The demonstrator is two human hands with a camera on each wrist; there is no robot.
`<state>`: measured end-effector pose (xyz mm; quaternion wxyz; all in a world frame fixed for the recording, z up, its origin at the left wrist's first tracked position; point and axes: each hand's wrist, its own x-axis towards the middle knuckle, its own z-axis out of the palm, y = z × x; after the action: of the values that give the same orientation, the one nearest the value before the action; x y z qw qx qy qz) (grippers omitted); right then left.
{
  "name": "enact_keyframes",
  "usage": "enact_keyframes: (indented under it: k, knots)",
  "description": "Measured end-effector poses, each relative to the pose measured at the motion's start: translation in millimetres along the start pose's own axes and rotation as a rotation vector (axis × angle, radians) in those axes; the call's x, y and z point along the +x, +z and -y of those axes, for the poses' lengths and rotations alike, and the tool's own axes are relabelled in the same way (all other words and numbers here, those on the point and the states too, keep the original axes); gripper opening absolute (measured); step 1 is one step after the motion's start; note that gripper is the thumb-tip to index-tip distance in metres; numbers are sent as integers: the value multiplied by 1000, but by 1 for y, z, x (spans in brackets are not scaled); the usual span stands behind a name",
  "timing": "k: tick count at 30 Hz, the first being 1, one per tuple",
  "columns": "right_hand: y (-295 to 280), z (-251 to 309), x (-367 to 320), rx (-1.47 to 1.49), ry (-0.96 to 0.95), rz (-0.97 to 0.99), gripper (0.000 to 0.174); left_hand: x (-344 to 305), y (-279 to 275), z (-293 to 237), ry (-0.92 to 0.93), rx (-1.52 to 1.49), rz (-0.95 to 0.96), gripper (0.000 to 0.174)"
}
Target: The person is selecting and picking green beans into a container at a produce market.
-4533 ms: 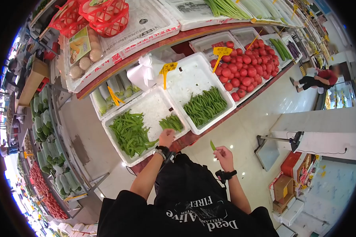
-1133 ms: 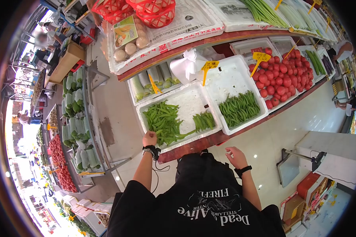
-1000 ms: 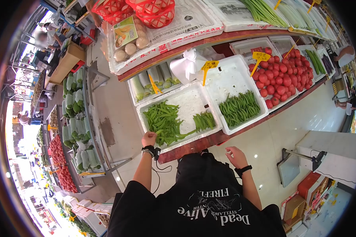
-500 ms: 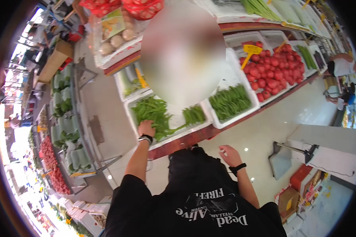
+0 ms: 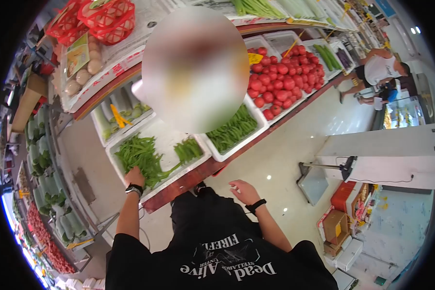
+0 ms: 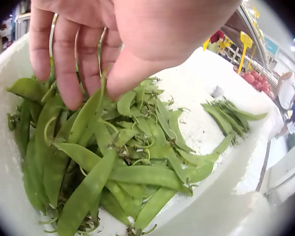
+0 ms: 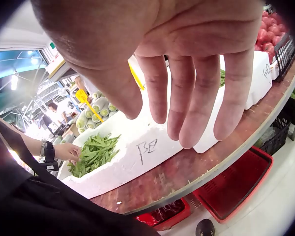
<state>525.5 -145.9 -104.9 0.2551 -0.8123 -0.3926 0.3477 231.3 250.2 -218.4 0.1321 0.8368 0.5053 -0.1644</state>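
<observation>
Black shirt (image 5: 217,256), white lettering across it; nearest item in the head view.

Right hand (image 5: 245,192), black band at the wrist: held in front of the red-brown table edge (image 5: 179,188), fingers apart from the thumb, loosely extended, gripping nothing.

Left hand (image 5: 134,179), banded at the wrist: over the near left corner of a white foam tray (image 5: 168,145), fingers long and slightly spread, thumb apart from them, touching the pods; whether any pod is pinched, one cannot tell.

Large heap of flat green pods (image 5: 140,157): in the left part of that tray, under and beside the left hand, lying at mixed angles, some with stems attached.

Small bunch of green pods (image 5: 187,150): same tray, right part, laid roughly parallel, a few loose pods trailing between it and the heap.

Second foam tray (image 5: 263,127): directly right of the first, holding green beans (image 5: 234,130); its far part is hidden by a blurred patch.

Red tomatoes (image 5: 287,79): piled beyond, to the right.

Pale long vegetables (image 5: 101,121): in a tray behind the first, with a yellow tag (image 5: 118,116).

Red baskets (image 5: 108,21): farther back, upper left, holding round items.

Person in a white top (image 5: 379,67): in the right background.
</observation>
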Motion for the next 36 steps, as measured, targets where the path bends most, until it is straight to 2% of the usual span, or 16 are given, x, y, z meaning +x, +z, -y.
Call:
enact_keyframes:
  k: [8,9,13,17,19,21,23,24,28,31,34,36]
  knots:
    - [9,1,16,32,-21,22,24,-19,-21,23,-126,-314,-229,16]
    - [9,1,17,33,-17,26,25,-17,-16,29,-105,-348,-338,17]
    - [3,3,17,14,-18,13,25,-15,-38,23,-137,-468,-555,19]
    - [2,-4,15,29,2,8,24,0,-31,-3,-32,-840,-429,24]
    - [2,-7,13,19,12,-1,24,11,-10,-27,13,-1097,-219,22]
    - [-2,-2,10,38,31,-8,23,17,7,-61,73,-1232,-57,20]
    - [-2,-1,6,36,28,-23,23,22,18,-94,139,-1097,-19,21]
    - [-1,-3,3,20,15,-37,23,33,43,-105,142,-1117,0,23]
    - [-4,1,-13,19,78,-46,23,49,82,-155,32,-1113,68,23]
    - [-3,-10,-33,14,133,-46,24,54,97,-179,-22,-1127,214,24]
    - [-5,-15,-47,5,175,-60,24,59,110,-188,-58,-959,147,23]
    - [-6,-15,-55,4,221,-59,24,60,112,-188,-74,-990,172,24]
